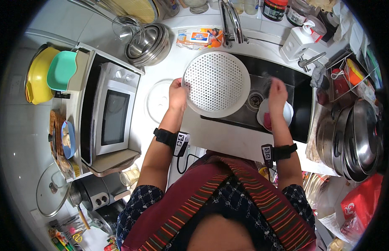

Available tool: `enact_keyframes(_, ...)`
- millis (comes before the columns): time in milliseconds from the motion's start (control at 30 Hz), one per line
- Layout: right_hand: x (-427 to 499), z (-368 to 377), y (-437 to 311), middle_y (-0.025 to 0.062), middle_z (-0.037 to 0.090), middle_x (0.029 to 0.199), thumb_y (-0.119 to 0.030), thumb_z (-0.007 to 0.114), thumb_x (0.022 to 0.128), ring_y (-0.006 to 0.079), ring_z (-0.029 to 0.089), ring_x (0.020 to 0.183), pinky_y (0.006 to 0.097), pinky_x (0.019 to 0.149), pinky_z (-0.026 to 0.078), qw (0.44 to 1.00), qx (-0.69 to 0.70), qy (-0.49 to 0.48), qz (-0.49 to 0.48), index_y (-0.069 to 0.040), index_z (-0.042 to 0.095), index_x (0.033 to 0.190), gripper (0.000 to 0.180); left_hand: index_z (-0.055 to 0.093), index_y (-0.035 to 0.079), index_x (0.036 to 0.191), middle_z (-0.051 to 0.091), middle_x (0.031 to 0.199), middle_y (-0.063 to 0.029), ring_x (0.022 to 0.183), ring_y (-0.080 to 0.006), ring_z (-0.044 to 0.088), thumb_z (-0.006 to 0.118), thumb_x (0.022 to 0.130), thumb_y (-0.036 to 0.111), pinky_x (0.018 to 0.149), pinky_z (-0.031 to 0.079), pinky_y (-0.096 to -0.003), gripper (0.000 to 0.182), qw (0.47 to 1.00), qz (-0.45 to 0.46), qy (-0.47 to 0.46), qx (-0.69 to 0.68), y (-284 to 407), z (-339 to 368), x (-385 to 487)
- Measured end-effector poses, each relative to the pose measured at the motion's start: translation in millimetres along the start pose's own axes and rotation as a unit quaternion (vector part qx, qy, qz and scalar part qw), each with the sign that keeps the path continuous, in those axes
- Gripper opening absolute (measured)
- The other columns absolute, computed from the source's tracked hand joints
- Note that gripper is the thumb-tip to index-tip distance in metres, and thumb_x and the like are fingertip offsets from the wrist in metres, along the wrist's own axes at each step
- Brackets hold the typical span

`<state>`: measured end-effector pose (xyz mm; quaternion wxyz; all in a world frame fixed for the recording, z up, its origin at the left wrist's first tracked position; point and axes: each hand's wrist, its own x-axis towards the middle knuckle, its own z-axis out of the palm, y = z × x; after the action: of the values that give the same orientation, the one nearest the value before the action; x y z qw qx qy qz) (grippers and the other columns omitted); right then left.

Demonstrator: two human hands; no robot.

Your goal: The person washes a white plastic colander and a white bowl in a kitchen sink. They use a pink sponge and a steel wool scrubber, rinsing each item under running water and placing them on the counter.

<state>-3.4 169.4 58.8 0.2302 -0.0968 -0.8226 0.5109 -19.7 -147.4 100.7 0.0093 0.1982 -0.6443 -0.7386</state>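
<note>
My left hand grips the left rim of a round white perforated colander, thumb near the edge. The colander is tilted over the left side of a dark sink and hides part of its basin. My right hand is raised above a white bowl in the sink. Motion blurs its bent fingers and a faint pale streak beside them, so I cannot tell whether they hold anything. A dark pink piece of unclear material shows in the bowl, partly hidden by my wrist.
A chrome faucet rises behind the sink, with a wipes packet beside it. Stacked steel bowls and a microwave stand to the left. A white round lid lies on the counter. Pans crowd the right edge.
</note>
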Motion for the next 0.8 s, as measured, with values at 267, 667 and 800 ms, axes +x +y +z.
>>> enact_keyframes(267,-8,91,-68,0.0131,0.057,0.101,-0.008,0.071,0.069,0.0307,0.052,0.101,0.0363,0.088,0.042,0.998,0.015,-0.048,-0.041,-0.004,0.064,0.099,0.031,0.043,-0.001,0.112,0.056,0.097,-0.0125,0.078,-0.0228,0.059,0.04,0.061,-0.016,0.058,0.051,-0.0323,0.054,0.996,-0.07,-0.055,-0.024,-30,17,-25)
enact_keyframes(667,-5,80,-37,0.0154,0.058,0.095,0.001,0.06,0.066,0.0344,0.052,0.096,0.0426,0.087,0.042,0.949,-0.143,-0.188,-0.208,-0.004,0.062,0.09,0.025,0.046,0.001,0.106,0.055,0.092,-0.0061,0.074,-0.0138,0.052,0.042,0.062,-0.014,0.06,0.042,-0.0258,0.047,0.991,-0.032,-0.092,-0.092,-19,5,-41)
enact_keyframes(800,3,115,-57,0.0158,0.059,0.094,0.001,0.058,0.067,0.034,0.054,0.094,0.0419,0.085,0.043,0.995,0.013,-0.023,-0.099,-0.003,0.062,0.091,0.024,0.044,0.002,0.107,0.052,0.087,-0.0046,0.072,-0.0116,0.05,0.043,0.064,-0.015,0.058,0.04,-0.0249,0.047,0.992,-0.035,-0.121,-0.01,-24,17,-46)
